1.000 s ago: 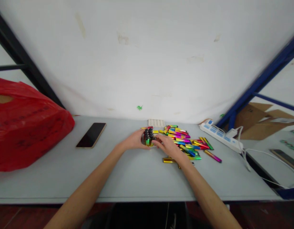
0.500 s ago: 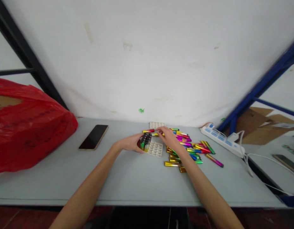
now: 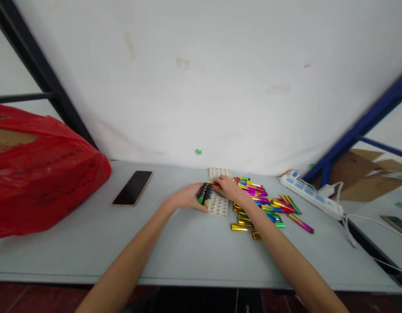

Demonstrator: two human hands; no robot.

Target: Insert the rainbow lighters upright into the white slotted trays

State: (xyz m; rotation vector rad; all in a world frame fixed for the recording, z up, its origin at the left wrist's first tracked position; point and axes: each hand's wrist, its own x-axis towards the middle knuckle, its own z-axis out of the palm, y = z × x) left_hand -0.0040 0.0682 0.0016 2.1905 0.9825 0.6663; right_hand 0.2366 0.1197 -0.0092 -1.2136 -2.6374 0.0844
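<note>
Right hand [image 3: 227, 187]: moved, pinching red stick [image 3: 215, 183] | left hand [image 3: 187, 197]: holding bunch [image 3: 205, 192]

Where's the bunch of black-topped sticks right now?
In the head view, the bunch of black-topped sticks is near the middle, within the left hand's grasp, at the left end of the nearer white dimpled tray.

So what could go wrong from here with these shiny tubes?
The black-topped tubes cupped by the left hand might lean or topple if its hold loosens. The right forearm crosses in front of the loose pile in this view, so it could nudge tubes if it dips.
</note>
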